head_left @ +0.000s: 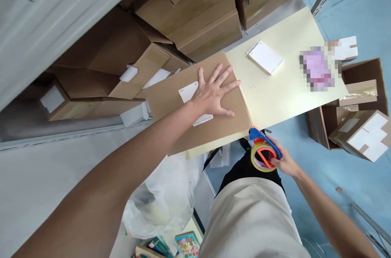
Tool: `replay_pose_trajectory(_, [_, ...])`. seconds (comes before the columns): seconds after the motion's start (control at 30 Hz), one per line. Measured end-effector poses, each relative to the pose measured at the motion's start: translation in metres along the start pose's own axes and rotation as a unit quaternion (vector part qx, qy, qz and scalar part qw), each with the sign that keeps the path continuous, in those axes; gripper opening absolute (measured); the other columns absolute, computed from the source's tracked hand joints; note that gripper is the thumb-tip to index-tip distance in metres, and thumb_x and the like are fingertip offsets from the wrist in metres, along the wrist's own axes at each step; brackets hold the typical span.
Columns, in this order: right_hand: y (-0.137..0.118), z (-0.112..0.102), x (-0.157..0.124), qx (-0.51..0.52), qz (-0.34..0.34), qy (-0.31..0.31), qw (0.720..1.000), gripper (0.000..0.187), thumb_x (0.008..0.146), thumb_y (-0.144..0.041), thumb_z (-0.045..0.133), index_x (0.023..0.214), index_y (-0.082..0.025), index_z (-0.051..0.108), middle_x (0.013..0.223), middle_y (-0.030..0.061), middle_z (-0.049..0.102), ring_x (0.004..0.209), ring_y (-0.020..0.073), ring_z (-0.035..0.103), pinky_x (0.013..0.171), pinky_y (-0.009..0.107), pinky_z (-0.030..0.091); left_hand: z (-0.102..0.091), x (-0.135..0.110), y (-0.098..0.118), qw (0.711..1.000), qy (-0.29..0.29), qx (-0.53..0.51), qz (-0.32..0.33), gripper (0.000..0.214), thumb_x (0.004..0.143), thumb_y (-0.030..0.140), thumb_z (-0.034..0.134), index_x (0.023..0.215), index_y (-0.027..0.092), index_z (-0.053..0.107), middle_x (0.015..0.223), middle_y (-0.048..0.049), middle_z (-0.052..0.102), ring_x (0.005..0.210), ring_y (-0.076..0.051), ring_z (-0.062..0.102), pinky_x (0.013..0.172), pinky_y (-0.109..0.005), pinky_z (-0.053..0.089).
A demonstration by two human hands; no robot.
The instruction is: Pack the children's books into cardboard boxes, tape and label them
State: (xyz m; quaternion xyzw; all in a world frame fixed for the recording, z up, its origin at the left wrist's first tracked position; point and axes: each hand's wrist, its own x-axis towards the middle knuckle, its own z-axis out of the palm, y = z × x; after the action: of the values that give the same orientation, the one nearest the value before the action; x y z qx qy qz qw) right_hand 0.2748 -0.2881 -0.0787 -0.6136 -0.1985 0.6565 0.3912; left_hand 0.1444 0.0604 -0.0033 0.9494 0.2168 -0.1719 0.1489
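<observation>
Flat on a brown cardboard box (171,115) rests my left hand (212,93), its fingers spread wide. Under that hand a white label (187,91) is partly covered. My right hand (284,158) grips a blue and orange tape dispenser (262,138) loaded with a yellowish roll of tape. The dispenser's head is at the near right corner of the box, by the table edge; I cannot tell whether tape is stuck there. The box lies on a pale yellow table (269,99).
A white booklet-like stack (265,57) and a blurred pink item (317,68) lie on the table. Large cartons (195,9) line the shelf behind. An open carton (317,125) with smaller boxes stands at right. White plastic bags (165,197) and books (187,245) sit below.
</observation>
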Motion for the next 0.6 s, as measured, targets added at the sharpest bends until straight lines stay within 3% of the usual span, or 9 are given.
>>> replay_pose_trajectory(0.13, [-0.010, 0.032, 0.034, 0.048, -0.035, 0.096, 0.994, 0.086, 0.065, -0.019, 0.056, 0.148, -0.031, 0.038, 0.130, 0.0057, 0.064, 0.112, 0.0263, 0.063, 0.100, 0.043, 0.051, -0.004, 0.007, -0.009, 0.998, 0.013, -0.015, -0.063, 0.113, 0.063, 0.087, 0.058, 0.158, 0.037, 0.022, 0.169, -0.0074, 0.003, 0.150, -0.051, -0.003, 0.110, -0.075, 0.001])
replay_pose_trajectory(0.23, [-0.048, 0.022, 0.079, 0.054, -0.051, 0.123, 0.990, 0.087, 0.062, -0.021, 0.056, 0.147, -0.030, 0.038, 0.134, 0.0055, 0.061, 0.113, 0.0267, 0.062, 0.094, 0.043, 0.054, -0.016, 0.011, -0.030, 0.989, 0.034, -0.043, -0.135, 0.116, 0.065, 0.088, 0.052, 0.160, 0.031, 0.015, 0.169, -0.0085, 0.005, 0.150, -0.050, -0.007, 0.112, -0.072, 0.004])
replay_pose_trajectory(0.3, [-0.087, 0.005, 0.115, 0.047, -0.073, 0.102, 0.991, 0.084, 0.062, -0.023, 0.055, 0.144, -0.030, 0.042, 0.135, 0.0045, 0.061, 0.115, 0.0269, 0.060, 0.088, 0.042, 0.056, -0.027, 0.005, -0.048, 0.980, 0.052, -0.070, -0.180, 0.117, 0.066, 0.090, 0.048, 0.160, 0.029, 0.013, 0.168, -0.0065, 0.012, 0.150, -0.048, -0.005, 0.113, -0.069, 0.010])
replay_pose_trajectory(0.4, [-0.152, -0.015, 0.169, 0.076, -0.073, 0.038, 0.994, 0.067, 0.065, -0.030, 0.055, 0.132, -0.030, 0.053, 0.123, 0.0031, 0.067, 0.108, 0.0255, 0.062, 0.081, 0.039, 0.058, -0.036, -0.015, -0.065, 0.969, 0.062, -0.093, -0.222, 0.115, 0.068, 0.089, 0.047, 0.160, 0.028, 0.016, 0.168, -0.0076, 0.016, 0.148, -0.049, 0.010, 0.111, -0.068, 0.020])
replay_pose_trajectory(0.5, [-0.203, -0.018, 0.212, 0.090, -0.042, -0.002, 0.995, 0.045, 0.066, -0.034, 0.058, 0.109, -0.025, 0.064, 0.104, 0.0038, 0.072, 0.097, 0.0246, 0.065, 0.077, 0.037, 0.057, -0.028, -0.030, -0.063, 0.976, 0.049, -0.073, -0.199, 0.118, 0.062, 0.085, 0.061, 0.159, 0.030, 0.022, 0.169, -0.0103, 0.008, 0.147, -0.051, 0.012, 0.112, -0.070, 0.015])
replay_pose_trajectory(0.6, [-0.225, -0.013, 0.235, 0.048, -0.028, -0.009, 0.998, 0.038, 0.059, -0.023, 0.063, 0.097, -0.022, 0.065, 0.088, 0.0015, 0.070, 0.082, 0.0209, 0.063, 0.071, 0.034, 0.055, -0.013, -0.028, -0.055, 0.987, 0.040, -0.063, -0.145, 0.120, 0.058, 0.079, 0.071, 0.158, 0.036, 0.021, 0.169, -0.0078, 0.002, 0.150, -0.051, 0.002, 0.113, -0.072, 0.003])
